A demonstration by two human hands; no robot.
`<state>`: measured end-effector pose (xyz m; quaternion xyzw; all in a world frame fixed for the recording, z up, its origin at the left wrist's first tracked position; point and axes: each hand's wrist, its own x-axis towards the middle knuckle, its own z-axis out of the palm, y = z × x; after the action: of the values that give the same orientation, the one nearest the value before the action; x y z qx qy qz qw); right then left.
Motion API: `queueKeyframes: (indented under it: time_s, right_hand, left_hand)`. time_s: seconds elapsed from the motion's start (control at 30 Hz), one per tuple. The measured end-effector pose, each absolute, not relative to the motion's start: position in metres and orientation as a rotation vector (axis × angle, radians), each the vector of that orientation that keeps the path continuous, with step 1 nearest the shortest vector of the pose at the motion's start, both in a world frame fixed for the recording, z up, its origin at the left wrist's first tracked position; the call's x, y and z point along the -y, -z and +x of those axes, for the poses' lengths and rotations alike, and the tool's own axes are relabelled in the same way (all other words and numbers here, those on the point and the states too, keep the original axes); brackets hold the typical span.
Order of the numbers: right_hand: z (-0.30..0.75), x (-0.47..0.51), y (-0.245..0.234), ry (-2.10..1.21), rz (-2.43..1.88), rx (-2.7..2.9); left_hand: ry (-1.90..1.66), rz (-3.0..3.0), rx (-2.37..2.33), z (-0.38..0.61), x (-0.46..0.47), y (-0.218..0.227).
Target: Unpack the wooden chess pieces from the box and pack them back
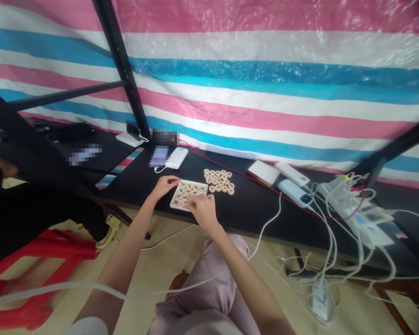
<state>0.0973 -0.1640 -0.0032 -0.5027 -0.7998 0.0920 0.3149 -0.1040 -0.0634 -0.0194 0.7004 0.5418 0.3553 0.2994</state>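
A shallow white square tray [172, 203] lies near the front edge of the black table, with round Chinese chess pieces [189, 187] in rows inside it, dark characters facing up. At the tray's upper left corner, my left hand [165, 185] is closed, fingertips pinching the rim. My right hand [203, 207] reaches over the lower right part of the tray. Its fingers are pinched together at a piece among the others, and the hand hides that corner. Just right of the tray is a loose group of round pieces with mostly red characters [219, 180].
Behind the tray are a white power bank [176, 158] and a blurred phone [159, 156]. Rightward lie a white box [263, 172], a blue power bank [294, 193] and tangled white cables [356, 204]. A person sits at left on a red stool [61, 249].
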Motion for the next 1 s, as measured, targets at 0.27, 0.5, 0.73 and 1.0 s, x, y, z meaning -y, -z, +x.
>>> queueKeyframes:
  time_s: [0.27, 0.5, 0.73, 1.0]
  right_hand:
    - [0.107, 0.178, 0.008, -0.233, -1.173, 2.229]
    - [0.125, 0.170, -0.002, -0.060, -1.296, 2.270]
    - [0.221, 0.108, -0.008, 0.103, -1.657, 2.194]
    - [0.274, 0.122, 0.011, 0.168, -1.619, 2.307]
  left_hand:
    - [-0.938, 1.868, -1.450, -0.103, 0.065, 0.018]
    - [-0.931, 1.874, -1.467, -0.105, 0.063, 0.019]
    - [-0.926, 1.890, -1.472, -0.104, 0.064, 0.016]
    - [-0.933, 1.872, -1.447, -0.104, 0.066, 0.016]
